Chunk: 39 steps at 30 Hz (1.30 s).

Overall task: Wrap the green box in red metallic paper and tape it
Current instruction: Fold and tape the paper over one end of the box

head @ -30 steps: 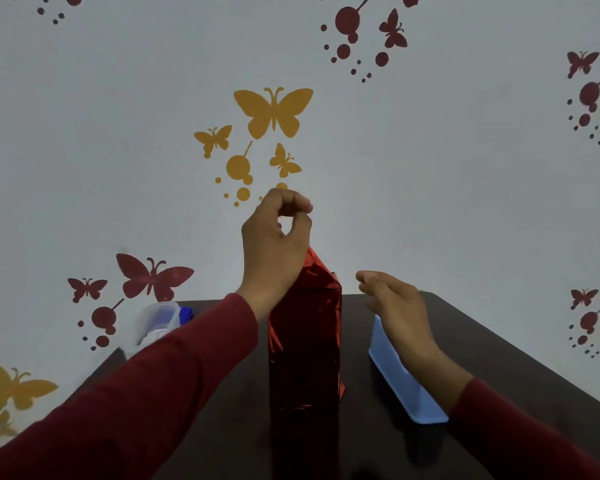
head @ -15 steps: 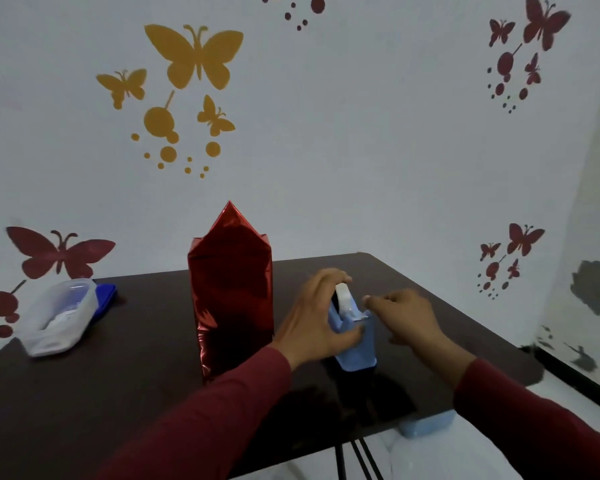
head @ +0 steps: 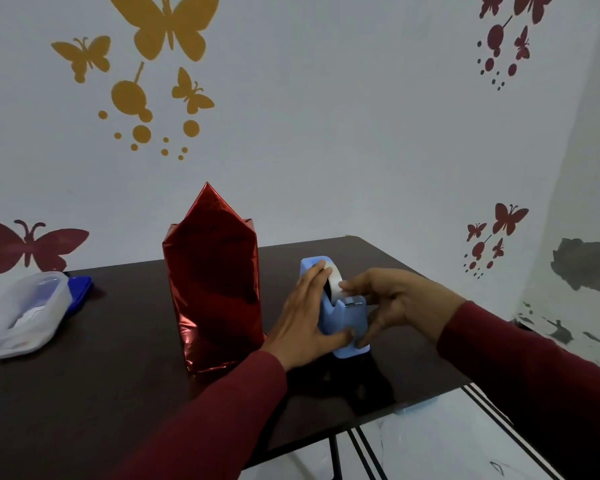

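Two hands on the job, but start big: the dark desk point(head: 84, 393) carries it all. Standing upright near its middle is the wrapped box point(head: 213, 289), sheathed in red metallic paper, its top flap poking up in an unsealed point. That foil looks slick and crease-prone, the package tall and likely tippy — best steadied by its flat sides, low down. At far left sits a clear plastic tub point(head: 25, 306) on a blue lid point(head: 80, 292). Just right of the box, the blue tape dispenser point(head: 343, 323): the left hand point(head: 305, 320) presses on its side with fingers nearly straight, thumb hooked at the base, while the right hand point(head: 392, 299) pinches at the tape roll point(head: 335, 282) — a narrow grip, seemingly on the loose end. No brand, label or writing readable anywhere.
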Motion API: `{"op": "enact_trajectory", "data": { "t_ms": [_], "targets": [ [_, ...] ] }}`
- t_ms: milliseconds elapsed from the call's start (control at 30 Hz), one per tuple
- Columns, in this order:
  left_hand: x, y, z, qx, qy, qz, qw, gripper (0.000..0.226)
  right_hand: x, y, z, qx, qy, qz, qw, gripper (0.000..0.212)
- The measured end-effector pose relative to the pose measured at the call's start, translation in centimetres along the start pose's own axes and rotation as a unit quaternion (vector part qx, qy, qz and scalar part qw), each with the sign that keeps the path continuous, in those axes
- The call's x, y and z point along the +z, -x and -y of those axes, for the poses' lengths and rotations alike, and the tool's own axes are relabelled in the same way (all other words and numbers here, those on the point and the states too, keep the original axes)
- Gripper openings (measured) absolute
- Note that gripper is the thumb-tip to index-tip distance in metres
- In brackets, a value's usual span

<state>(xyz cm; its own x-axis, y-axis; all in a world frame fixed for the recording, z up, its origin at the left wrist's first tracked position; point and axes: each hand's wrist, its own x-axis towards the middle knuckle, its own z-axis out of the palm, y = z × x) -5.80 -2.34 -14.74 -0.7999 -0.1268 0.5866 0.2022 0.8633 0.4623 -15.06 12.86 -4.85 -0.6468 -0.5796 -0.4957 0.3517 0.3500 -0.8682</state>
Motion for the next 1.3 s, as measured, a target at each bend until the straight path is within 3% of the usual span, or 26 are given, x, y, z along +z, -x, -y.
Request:
{"op": "enact_trajectory", "data": {
  "t_ms": [133, 300, 467, 700, 767, 867, 967, 1067, 1167, 1300],
  "targets": [
    [0.0, 0.1, -0.1, 0.0, -0.002, -0.002, 1.0, 0.112, 0.7, 1.2, -0.3, -0.057, -0.107, -0.015, 0.993, 0.01],
    [0.1, 0.0, 0.2, 0.003, -0.005, -0.002, 1.0, 0.11, 1.1, 1.5, -3.9, -0.161, -0.181, -0.046, 0.969, 0.023],
    [0.0, 0.1, 0.0, 0.0, -0.023, 0.015, 1.0, 0.105, 1.2, 3.1, -7.1, -0.212, -0.193, -0.05, 0.957, 0.012],
    [-0.1, 0.2, -0.2, 0.001, -0.017, 0.019, 1.0, 0.113, 0.6, 2.5, -8.2, -0.242, -0.129, -0.05, 0.96, 0.012],
    [-0.2, 0.3, -0.1, 0.014, -0.015, 0.021, 1.0, 0.117, 0.1, 1.8, -8.5, -0.259, -0.044, -0.074, 0.962, 0.007],
    [-0.2, 0.4, 0.2, 0.021, -0.01, 0.034, 0.999, 0.119, -1.4, 1.1, -9.6, -0.282, 0.076, -0.094, 0.952, 0.018],
    [-0.2, 0.5, 0.0, 0.069, 0.005, -0.04, 0.997, 0.09, -1.9, 1.0, -10.5, -0.309, -0.034, -0.036, 0.95, 0.021],
    [-0.1, 0.7, -1.8, 0.144, 0.042, -0.128, 0.98, 0.058, -1.3, 1.7, -10.9, -0.354, -0.076, -0.038, 0.931, 0.03],
    [0.1, 0.9, -3.4, 0.191, 0.007, -0.138, 0.972, 0.039, -1.0, 1.7, -11.4, -0.393, -0.083, -0.08, 0.912, 0.036],
    [0.4, 0.7, -3.8, 0.182, -0.019, -0.123, 0.975, 0.022, -1.3, 1.2, -11.9, -0.415, -0.072, -0.106, 0.901, 0.038]
  ]
}}
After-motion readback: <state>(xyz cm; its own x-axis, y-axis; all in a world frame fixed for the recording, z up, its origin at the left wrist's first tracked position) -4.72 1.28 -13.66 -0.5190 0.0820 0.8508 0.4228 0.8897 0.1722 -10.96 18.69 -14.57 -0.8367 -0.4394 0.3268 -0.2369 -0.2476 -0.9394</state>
